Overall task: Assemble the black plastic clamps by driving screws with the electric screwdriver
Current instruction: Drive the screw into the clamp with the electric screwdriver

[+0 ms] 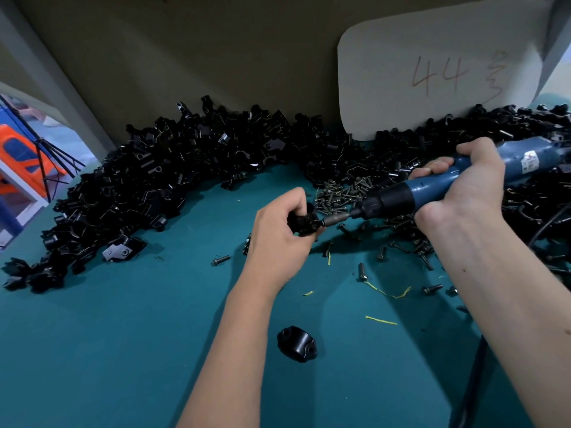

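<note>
My left hand (279, 234) grips a black plastic clamp (304, 222) above the teal table (123, 350). My right hand (463, 186) grips the blue electric screwdriver (426, 193), which points left. Its bit (335, 219) meets a screw at the clamp's right side. A pile of loose screws (343, 193) lies just behind the bit. One black clamp half (297, 343) lies alone on the table near me.
A long heap of black clamp parts (154, 186) curves along the back, from far left to far right. Scattered screws (361, 271) and yellow scraps (383, 291) litter the table on the right. A white card marked 44 (432, 75) leans on the cardboard wall. The screwdriver's cable (475, 375) runs down the right side.
</note>
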`<state>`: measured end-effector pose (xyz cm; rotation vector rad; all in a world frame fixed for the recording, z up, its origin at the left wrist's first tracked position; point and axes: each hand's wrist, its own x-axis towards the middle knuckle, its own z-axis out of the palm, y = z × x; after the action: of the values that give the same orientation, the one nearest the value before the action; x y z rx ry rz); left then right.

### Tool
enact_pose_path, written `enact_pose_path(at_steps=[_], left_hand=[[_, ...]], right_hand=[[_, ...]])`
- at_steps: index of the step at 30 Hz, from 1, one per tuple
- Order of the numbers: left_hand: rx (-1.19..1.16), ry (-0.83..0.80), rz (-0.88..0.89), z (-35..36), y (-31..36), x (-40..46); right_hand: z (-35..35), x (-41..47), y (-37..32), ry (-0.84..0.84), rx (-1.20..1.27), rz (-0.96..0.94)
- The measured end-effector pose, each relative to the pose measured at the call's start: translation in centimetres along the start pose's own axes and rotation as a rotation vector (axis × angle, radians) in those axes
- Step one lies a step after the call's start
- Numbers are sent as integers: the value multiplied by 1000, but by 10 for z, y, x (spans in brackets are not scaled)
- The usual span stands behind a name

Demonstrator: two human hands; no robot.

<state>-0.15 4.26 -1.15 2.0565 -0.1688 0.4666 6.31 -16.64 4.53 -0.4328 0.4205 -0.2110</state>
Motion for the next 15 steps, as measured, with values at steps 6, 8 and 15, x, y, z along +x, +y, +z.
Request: enact_pose_path(at_steps=[6, 8, 15], left_hand=[[92, -55, -32, -4, -4, -4], [71, -81, -39, -4, -3, -2], [73, -131, -12, 0, -3, -2]], right_hand=[[-2, 0, 1, 0, 10, -10], [-1, -1, -1, -13, 16, -13], [0, -4, 1, -47, 12, 48]])
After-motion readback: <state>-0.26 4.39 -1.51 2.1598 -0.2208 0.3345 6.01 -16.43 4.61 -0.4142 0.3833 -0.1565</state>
